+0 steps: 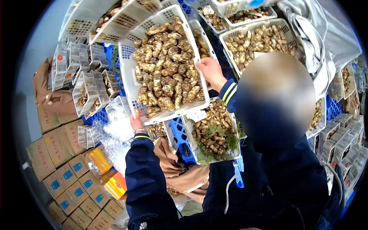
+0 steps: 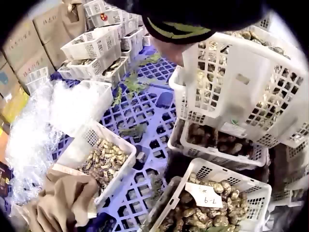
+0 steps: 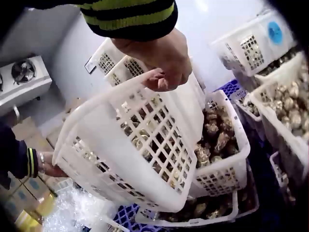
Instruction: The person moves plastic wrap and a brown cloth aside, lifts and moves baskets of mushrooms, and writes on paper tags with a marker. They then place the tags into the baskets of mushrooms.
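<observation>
Both hands have hold of one white basket (image 1: 128,76) heaped with mushrooms (image 1: 165,65): the right hand (image 1: 212,73) curls its fingers over the right rim, while the left hand (image 1: 137,122) grips the near-left corner, its fingertips mostly hidden. The basket is at the far middle, over other stacked baskets (image 3: 224,176); whether its base touches them, I cannot tell. Handling it well probably means keeping the rim level, since the heap comes close to the edge, and sharing the weight evenly so the plastic does not twist. Edges crowd it: a far-left basket (image 1: 128,21) stands just beside, a wide basket (image 1: 251,28) near on the right, a sprig-topped basket (image 1: 189,132) close on the near side. More room seems to lie leftward, over the blue pallet (image 2: 154,92), short of the plastic wrap (image 1: 117,132).
</observation>
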Tool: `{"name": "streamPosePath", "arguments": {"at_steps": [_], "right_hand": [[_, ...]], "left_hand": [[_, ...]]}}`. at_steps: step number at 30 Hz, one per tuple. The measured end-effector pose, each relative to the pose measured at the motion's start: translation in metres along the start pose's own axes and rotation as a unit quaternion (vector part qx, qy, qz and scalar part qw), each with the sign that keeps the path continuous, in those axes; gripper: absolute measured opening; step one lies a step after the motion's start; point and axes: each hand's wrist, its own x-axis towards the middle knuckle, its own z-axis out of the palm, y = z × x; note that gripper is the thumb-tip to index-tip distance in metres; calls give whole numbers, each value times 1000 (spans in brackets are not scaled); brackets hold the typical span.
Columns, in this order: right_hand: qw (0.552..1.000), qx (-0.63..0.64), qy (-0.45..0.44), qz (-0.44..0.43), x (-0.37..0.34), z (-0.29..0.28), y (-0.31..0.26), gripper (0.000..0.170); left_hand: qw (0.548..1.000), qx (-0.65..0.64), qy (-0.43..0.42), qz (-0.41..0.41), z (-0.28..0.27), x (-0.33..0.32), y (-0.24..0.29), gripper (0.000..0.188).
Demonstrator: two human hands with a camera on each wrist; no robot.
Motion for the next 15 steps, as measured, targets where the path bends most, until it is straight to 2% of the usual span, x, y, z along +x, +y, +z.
{"name": "streamPosePath", "arguments": {"at_steps": [1, 2, 3, 4, 5, 6, 7, 8, 10, 11, 12, 15], "right_hand": [[998, 12, 1, 54, 6, 1, -6, 17], [998, -46, -1, 37, 13, 1, -11, 18], [999, -20, 21, 46, 25, 1, -13, 18], [997, 5, 43, 56, 38, 0, -12, 19], [997, -14, 64, 32, 54, -2, -6, 18], [996, -32, 88, 7, 69, -8, -2, 17], [998, -42, 45, 18, 76, -20, -6, 15], [999, 21, -24, 11, 88, -27, 6, 19], [997, 54, -40, 24, 82, -25, 0, 26], [999, 24, -44, 12, 81, -24, 5, 31], [1000, -7, 3, -29, 78, -19, 10, 31], [998, 35, -46, 10, 70, -23, 7, 35]], "left_hand": [[998, 58, -14, 32, -4, 2, -4, 26], [991, 119, -25, 60, -3, -1, -8, 25], [999, -48, 14, -3, 32, -30, 23, 21], [999, -10, 50, -2, 38, -28, 16, 21], [995, -94, 19, 1, 52, -33, 13, 20], [995, -66, 52, 45, 62, -28, -8, 18], [994, -52, 86, 52, 79, -38, 5, 17], [991, -37, 120, 53, 92, -51, 17, 16], [993, -22, 107, 48, 91, -52, 22, 16], [993, -46, 95, 46, 87, -44, 15, 17], [993, -67, 83, 41, 85, -40, 12, 17], [994, -30, 93, 48, 83, -39, 14, 18]]}}
